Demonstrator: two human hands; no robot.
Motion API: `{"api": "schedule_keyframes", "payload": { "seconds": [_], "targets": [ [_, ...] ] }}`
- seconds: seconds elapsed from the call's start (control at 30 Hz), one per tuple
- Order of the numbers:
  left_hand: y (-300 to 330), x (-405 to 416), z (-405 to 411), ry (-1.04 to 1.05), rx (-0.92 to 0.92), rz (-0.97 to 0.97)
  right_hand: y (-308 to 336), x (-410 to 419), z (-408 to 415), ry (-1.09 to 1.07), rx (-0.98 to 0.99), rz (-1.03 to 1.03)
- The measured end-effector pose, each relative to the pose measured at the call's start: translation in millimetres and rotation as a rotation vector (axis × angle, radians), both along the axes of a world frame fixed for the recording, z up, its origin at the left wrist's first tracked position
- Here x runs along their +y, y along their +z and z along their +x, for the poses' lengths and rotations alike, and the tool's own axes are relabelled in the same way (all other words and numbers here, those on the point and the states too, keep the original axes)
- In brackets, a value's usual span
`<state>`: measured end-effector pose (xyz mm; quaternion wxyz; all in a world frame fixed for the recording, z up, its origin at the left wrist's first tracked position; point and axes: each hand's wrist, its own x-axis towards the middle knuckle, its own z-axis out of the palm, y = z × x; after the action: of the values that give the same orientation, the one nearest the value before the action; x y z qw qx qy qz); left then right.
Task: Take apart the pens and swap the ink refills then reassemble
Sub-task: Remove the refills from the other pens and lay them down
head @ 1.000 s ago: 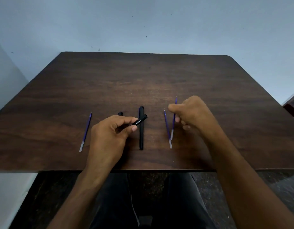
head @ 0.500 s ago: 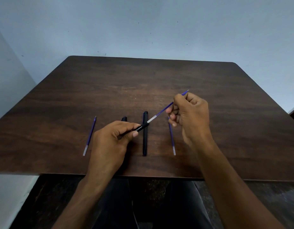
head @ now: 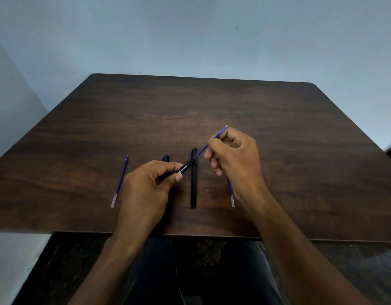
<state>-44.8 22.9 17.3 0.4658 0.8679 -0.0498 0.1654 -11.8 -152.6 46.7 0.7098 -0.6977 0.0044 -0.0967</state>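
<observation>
A dark brown wood-grain table [head: 212,111] with rounded far corners stands close to a pale blue-grey wall [head: 190,36]. The wall is plain (marked only by a few small dark specks) and meets a second wall [head: 12,102] in a corner at the left. Below the near edge of the table, the floor [head: 64,267] is dark and mottled. The light is soft and even.
</observation>
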Motion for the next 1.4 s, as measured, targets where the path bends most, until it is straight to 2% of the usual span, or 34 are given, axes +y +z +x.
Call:
{"api": "schedule_keyframes", "payload": {
  "seconds": [0.17,0.33,0.53,0.97,1.03,1.17,1.4],
  "targets": [
    [-0.3,1.9,1.0,0.006,-0.011,-0.008,-9.6,8.9,0.2,0.037,-0.009,-0.106],
    [-1.1,2.8,3.6,0.005,-0.032,0.020,-16.5,10.9,1.5,0.097,0.071,-0.134],
    [-3.7,7.3,4.0,0.033,-0.051,0.084,-8.7,-2.1,0.7,0.091,0.058,0.033],
    [0.1,14.0,1.8,0.120,-0.093,0.080,-3.2,3.1,7.3,0.185,0.032,0.025],
    [2.5,22.5,1.6,0.165,-0.098,0.087,-0.5,1.4,10.5,0.210,0.029,-0.089],
    [6.5,41.2,1.9,0.248,-0.093,0.084,5.1,3.5,18.0,0.306,0.050,-0.451],
    [8.3,55.6,2.0,0.319,-0.086,0.092,6.9,43.4,19.2,0.446,-0.104,-0.885]
  ]
}}
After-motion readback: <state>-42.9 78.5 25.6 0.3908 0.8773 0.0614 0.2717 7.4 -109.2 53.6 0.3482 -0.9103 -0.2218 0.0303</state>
